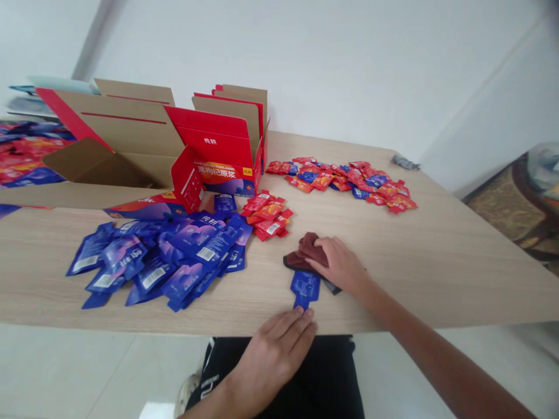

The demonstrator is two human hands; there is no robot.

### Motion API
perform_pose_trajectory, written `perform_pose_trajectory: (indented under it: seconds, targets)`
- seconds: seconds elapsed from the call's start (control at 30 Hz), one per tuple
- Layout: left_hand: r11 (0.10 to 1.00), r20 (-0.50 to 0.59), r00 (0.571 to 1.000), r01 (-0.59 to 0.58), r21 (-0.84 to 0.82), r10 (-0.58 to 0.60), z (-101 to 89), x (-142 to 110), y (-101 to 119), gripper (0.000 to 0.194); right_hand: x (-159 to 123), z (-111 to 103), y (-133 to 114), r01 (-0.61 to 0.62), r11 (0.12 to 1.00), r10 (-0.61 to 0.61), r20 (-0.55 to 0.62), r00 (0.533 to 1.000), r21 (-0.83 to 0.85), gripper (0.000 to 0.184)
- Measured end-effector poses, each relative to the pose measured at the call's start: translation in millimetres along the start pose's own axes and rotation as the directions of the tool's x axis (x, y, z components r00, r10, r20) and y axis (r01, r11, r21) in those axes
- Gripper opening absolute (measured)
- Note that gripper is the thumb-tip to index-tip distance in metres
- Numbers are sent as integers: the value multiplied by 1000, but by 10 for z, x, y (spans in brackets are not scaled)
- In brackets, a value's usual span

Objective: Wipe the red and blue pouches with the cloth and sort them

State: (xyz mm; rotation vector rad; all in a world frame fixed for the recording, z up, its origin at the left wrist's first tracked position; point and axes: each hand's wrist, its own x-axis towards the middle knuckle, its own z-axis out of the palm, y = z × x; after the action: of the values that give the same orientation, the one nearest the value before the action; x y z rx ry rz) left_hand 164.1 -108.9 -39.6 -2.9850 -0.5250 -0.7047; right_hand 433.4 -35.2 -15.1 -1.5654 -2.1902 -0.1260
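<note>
A single blue pouch (305,288) lies near the table's front edge. The fingertips of my left hand (275,346) rest flat on its narrow lower end, fingers stretched out together. My right hand (338,263) presses a crumpled dark red cloth (305,250) onto the table just above the pouch, fingers curled over the cloth. A big heap of blue pouches (170,259) lies to the left. A small stack of red pouches (267,216) sits behind the cloth.
A spread of red and blue pouches (345,181) lies at the far right of the wooden table (437,262). Open red cardboard boxes (218,148) stand at the back left. More packets are piled beyond them at the far left.
</note>
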Motion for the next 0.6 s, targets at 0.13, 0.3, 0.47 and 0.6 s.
perform_pose_trajectory:
  seconds: [0.13,0.3,0.47,0.6]
  targets:
    - [1000,-2,1000,13,-15,-13,10,-10,-16,37,179,-132,160,-107,992,100,-99,990,-71,27]
    - [999,-36,999,7,-48,-8,37,-6,-19,35,-133,-293,-315,-51,998,57,-137,989,47,31]
    - [995,-53,998,36,-89,-41,46,10,-23,36,-358,-150,-548,170,970,-196,145,970,175,24]
    - [998,-43,999,8,-64,-11,42,1,-40,37,-86,-14,-196,50,996,-55,72,996,69,28]
